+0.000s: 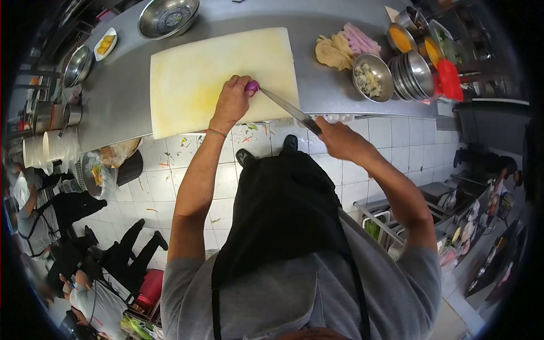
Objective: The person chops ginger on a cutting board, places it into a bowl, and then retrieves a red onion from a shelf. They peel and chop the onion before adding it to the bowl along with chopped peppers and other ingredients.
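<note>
looking down, we see our left hand (233, 99) near eleven o'clock, pinching a small purple bulb (252, 86) on the white cutting board (192, 73). at two o'clock our right hand (343, 139) grips a knife (286, 106), the tip right at the bulb. we have a metal bowl (386, 73) of pale chunks (368, 82) between one and two, crumpled cloths (335, 51) at one, a white dish (100, 57) of yellow pieces (106, 43) at ten, and other people (99, 306) at eight.

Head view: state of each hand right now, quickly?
Left hand: closed, holding the small round purple onion over the rectangular white cutting board.
Right hand: closed, holding the long silvery metal knife by its handle.
</note>
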The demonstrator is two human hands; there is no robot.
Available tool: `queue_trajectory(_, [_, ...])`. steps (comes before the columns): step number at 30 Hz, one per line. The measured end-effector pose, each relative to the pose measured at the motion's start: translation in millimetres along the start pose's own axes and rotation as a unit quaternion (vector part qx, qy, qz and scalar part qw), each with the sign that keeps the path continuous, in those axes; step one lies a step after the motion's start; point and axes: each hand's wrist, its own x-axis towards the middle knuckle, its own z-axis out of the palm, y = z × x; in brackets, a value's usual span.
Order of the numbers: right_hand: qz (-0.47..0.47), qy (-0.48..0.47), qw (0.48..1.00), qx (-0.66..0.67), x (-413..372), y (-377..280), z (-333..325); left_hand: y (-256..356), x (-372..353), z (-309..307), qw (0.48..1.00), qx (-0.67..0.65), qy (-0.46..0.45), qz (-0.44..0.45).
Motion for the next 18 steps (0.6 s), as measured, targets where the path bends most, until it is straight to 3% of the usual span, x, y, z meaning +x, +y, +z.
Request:
queue_trajectory(4, [0.023,0.001,0.999,-0.027,-30.9,11.1,-10.2,-3.0,-3.1,2.8,1.000,-0.017,0.013,-0.010])
queue_trajectory(5, [0.038,0.052,0.997,-0.037,-31.4,0.9,-8.1,-2.9,-3.2,2.7,1.000,-0.014,0.019,-0.007])
queue_trajectory(12, [0.016,0.085,0.995,-0.057,10.9,-41.5,2.2,3.1,-4.2,2.2,1.000,0.004,0.023,-0.004])
queue_trajectory(18, [0.041,0.026,0.997,-0.055,5.0,-41.6,8.8,4.3,-9.7,2.2,0.999,0.004,0.034,-0.006])
